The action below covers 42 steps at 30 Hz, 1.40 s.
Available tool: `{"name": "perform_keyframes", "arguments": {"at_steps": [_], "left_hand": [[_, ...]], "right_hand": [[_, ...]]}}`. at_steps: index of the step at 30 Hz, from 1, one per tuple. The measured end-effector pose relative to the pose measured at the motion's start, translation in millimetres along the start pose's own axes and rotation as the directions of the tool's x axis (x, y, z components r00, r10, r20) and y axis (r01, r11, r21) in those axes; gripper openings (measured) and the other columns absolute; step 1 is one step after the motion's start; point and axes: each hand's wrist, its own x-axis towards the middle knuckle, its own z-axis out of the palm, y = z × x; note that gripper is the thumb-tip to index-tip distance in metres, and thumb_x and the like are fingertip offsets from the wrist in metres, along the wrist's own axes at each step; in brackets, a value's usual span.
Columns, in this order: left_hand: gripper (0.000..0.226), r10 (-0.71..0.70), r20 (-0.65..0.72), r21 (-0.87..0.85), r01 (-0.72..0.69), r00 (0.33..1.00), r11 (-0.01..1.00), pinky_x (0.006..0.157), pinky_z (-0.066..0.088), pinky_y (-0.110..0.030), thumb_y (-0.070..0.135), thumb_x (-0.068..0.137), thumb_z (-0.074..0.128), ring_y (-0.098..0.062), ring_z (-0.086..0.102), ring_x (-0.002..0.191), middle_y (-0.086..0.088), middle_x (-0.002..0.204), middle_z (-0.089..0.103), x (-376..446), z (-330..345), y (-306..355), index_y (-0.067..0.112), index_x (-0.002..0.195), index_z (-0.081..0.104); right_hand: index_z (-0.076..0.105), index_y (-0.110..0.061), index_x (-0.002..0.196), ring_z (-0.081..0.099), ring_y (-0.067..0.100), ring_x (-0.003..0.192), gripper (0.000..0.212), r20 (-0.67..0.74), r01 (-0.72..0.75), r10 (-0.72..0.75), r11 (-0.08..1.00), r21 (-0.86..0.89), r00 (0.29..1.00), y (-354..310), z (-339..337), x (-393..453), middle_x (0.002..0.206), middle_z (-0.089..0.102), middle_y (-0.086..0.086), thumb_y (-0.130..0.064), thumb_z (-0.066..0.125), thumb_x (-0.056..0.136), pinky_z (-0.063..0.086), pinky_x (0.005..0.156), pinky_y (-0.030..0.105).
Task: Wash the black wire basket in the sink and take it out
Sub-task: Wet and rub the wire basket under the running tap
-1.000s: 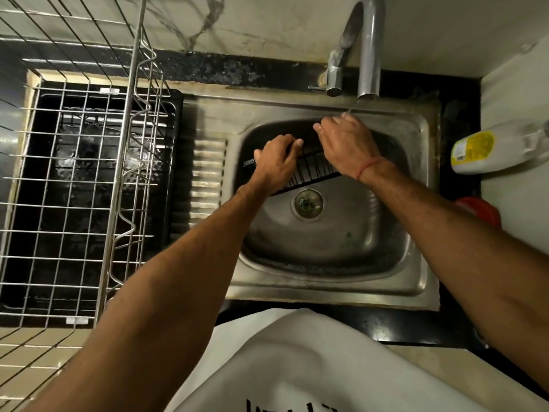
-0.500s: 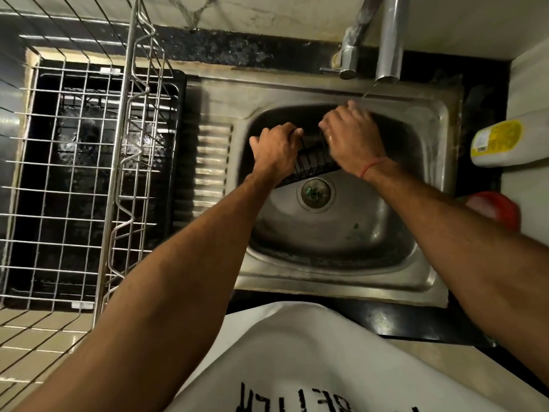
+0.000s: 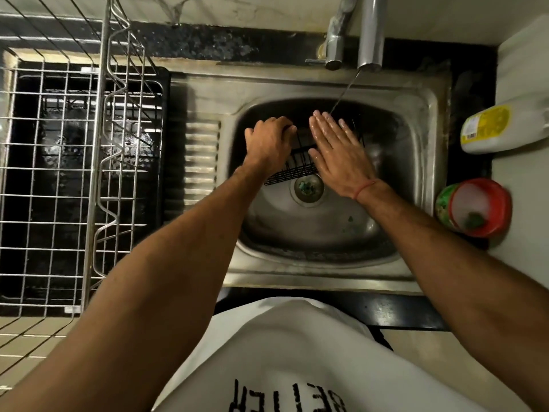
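Inside the stainless steel sink (image 3: 421,179), the left hand (image 3: 269,144) curled its grip on the black wire basket (image 3: 292,169) while the flat, wet right hand (image 3: 338,153) lay over it.

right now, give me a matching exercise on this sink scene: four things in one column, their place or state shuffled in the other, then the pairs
1. left hand
2. right hand
3. tap
4. red tub

a. running a thin stream
b. flat, wet, fingers straight on the basket
c. on the counter right of the sink
d. grips the basket's rim

Pairs: 1-d, 2-b, 3-a, 4-c
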Motion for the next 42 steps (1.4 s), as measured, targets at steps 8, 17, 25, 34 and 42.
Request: {"name": "perform_keyframes", "arguments": {"at_steps": [8,17,25,34,42], "left_hand": [[0.048,-0.153,0.125,-0.057,0.161,0.980,0.985,0.081,0.063,-0.044,0.066,0.106,0.052,-0.021,0.071,0.081,0.002,0.085,0.072,-1,-22,4,0.023,0.104,0.073],[0.016,0.001,0.104,-0.041,0.003,0.995,0.999,0.086,0.063,-0.043,0.020,0.104,0.059,-0.023,0.071,0.094,-0.002,0.105,0.073,5,-57,62,0.018,0.115,0.070],[0.018,0.317,0.032,-0.140,-0.310,0.948,0.940,0.094,0.060,-0.045,0.024,0.107,0.058,-0.019,0.069,0.100,0.001,0.111,0.073,7,-46,79,0.022,0.118,0.073],[0.021,0.389,0.055,-0.332,-0.351,0.920,0.875,0.085,0.061,-0.037,0.035,0.113,0.047,-0.008,0.069,0.086,0.007,0.096,0.068,20,-39,99,0.024,0.106,0.063],[0.042,0.412,-0.006,-0.150,-0.408,0.911,0.900,0.075,0.058,-0.035,0.055,0.115,0.029,-0.006,0.064,0.073,0.011,0.092,0.067,16,-28,107,0.026,0.122,0.058]], "right_hand": [[0.003,-0.012,0.169,-0.001,0.019,0.163,0.065,-0.041,-0.197,0.206,0.967,0.161,0.978,-11,1,-3,0.177,0.000,0.006,-0.046,0.011,0.114,0.008,0.133,0.047],[0.006,-0.014,0.169,-0.003,0.015,0.163,0.058,-0.159,-0.129,0.238,0.854,0.503,0.958,-22,-10,-12,0.177,0.002,0.003,-0.032,0.024,0.117,0.006,0.132,0.051],[0.010,-0.014,0.169,-0.003,0.009,0.162,0.059,-0.083,-0.302,0.585,0.530,0.793,0.807,-36,-16,-10,0.177,0.005,0.002,-0.039,0.022,0.117,-0.002,0.133,0.043],[0.018,-0.024,0.168,0.018,0.014,0.161,0.056,-0.113,-0.154,0.570,0.399,0.904,0.814,-20,-15,-14,0.175,0.021,-0.002,-0.043,0.027,0.117,0.025,0.129,0.055],[0.040,-0.019,0.159,0.038,0.008,0.151,0.045,-0.101,-0.132,0.611,0.324,0.937,0.785,-12,-21,-24,0.161,0.044,0.001,-0.034,0.030,0.117,0.037,0.123,0.035]]}}
